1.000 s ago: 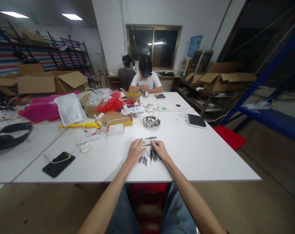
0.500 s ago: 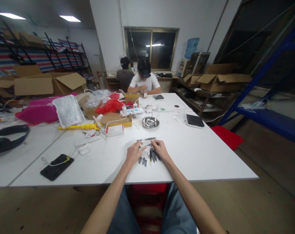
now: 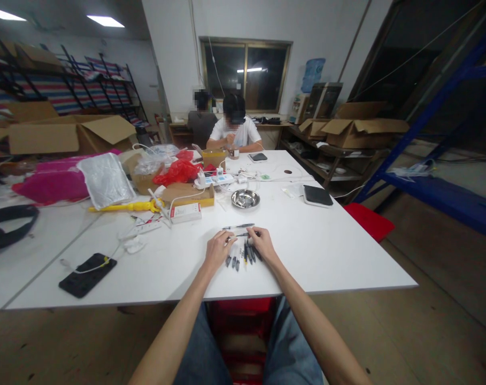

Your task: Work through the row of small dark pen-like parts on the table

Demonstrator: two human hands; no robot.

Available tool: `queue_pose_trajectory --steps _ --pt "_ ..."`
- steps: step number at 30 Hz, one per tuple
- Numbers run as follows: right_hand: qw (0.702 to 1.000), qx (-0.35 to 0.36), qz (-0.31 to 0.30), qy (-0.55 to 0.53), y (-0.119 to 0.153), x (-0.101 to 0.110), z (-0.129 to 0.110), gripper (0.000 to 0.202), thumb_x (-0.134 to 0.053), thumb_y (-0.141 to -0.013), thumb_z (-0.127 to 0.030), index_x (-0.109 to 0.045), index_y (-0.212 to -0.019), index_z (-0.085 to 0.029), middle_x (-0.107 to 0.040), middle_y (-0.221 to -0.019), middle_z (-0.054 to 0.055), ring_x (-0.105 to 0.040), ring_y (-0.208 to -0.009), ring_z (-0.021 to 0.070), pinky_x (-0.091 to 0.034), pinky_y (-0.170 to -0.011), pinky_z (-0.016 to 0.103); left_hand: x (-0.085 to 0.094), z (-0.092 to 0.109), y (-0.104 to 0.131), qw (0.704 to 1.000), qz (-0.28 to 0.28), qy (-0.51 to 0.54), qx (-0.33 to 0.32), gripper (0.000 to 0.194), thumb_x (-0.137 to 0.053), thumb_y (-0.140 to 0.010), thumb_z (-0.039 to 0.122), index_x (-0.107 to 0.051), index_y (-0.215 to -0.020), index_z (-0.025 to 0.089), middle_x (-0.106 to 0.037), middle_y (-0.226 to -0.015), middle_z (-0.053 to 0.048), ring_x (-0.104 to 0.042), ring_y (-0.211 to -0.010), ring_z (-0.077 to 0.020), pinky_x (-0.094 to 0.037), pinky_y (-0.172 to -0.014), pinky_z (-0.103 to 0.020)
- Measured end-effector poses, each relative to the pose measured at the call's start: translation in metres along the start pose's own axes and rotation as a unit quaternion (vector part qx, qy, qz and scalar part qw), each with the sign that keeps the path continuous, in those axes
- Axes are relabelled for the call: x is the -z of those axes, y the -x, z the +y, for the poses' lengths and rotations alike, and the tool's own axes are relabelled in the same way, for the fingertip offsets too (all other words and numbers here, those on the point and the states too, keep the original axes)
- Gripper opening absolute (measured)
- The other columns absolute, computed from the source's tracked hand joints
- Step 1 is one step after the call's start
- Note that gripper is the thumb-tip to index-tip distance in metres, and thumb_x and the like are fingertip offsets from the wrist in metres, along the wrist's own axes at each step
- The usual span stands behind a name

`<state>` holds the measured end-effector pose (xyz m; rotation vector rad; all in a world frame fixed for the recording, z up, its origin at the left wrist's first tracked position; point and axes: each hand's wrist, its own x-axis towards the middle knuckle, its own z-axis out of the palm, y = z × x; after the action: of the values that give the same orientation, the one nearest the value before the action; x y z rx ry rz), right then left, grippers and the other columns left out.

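Observation:
My left hand (image 3: 217,249) is closed in a pinch around a small pen part whose tip shows at the fingers. Opposite it, my right hand (image 3: 262,245) pinches a slim dark pen piece (image 3: 241,235) that points left toward the other hand. Just beyond both hands, a pen (image 3: 238,226) lies crosswise on the white table (image 3: 315,256). Several short dark-ended clear pen parts (image 3: 233,263) lie in a row below my left hand. Beside them, nearer my right hand, several dark pen barrels (image 3: 249,252) lie together.
A shiny steel bowl (image 3: 245,199) with small pieces stands ahead. To the left are a white box (image 3: 185,213), a power strip (image 3: 214,181), a black phone (image 3: 87,275) and headphones (image 3: 10,227). A black-topped device (image 3: 317,195) sits right. A person (image 3: 234,131) works across the table.
The view has shifted slightly, moving the scene left and up. My hands stay close together over the pen parts, and the dark piece at my right fingertips shows more clearly.

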<state>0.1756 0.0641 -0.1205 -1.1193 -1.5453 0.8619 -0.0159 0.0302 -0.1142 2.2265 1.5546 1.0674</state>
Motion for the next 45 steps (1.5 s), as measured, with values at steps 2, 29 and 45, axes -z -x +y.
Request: queue_pose_trajectory --steps 2,29,45 --pt "1.0 0.007 0.018 -0.021 -0.001 0.001 -0.001 0.037 -0.059 -0.086 -0.05 -0.065 -0.072 -0.017 -0.061 -0.067 0.001 -0.05 -0.063 0.0151 -0.037 -0.061 0.026 0.0 -0.001 -0.001 1.0 0.006 0.018 0.024 0.023 -0.051 -0.096 0.04 -0.066 -0.1 0.023 -0.07 -0.098 -0.002 -0.064 -0.087 -0.0166 -0.046 -0.08 -0.027" --pt "0.996 0.023 0.068 0.058 -0.003 0.002 0.017 0.022 -0.057 -0.082 -0.03 -0.074 -0.089 -0.018 -0.074 -0.091 0.006 -0.06 -0.079 0.0203 -0.044 -0.077 0.032 -0.006 -0.014 -0.004 0.998 0.031 0.018 0.047 0.021 -0.05 -0.094 0.023 -0.067 -0.106 0.022 -0.065 -0.103 -0.005 -0.061 -0.098 -0.0199 -0.049 -0.088 -0.033" --pt "0.978 0.022 0.159 0.136 0.0 0.004 0.017 0.029 -0.048 -0.079 -0.015 -0.07 -0.096 -0.018 -0.064 -0.103 0.01 -0.056 -0.099 0.0248 -0.044 -0.095 0.04 -0.01 -0.026 -0.005 0.99 0.093 0.071 0.074 0.038 -0.044 -0.083 0.005 -0.061 -0.114 0.019 -0.06 -0.11 -0.008 -0.061 -0.099 -0.0194 -0.05 -0.093 -0.036"
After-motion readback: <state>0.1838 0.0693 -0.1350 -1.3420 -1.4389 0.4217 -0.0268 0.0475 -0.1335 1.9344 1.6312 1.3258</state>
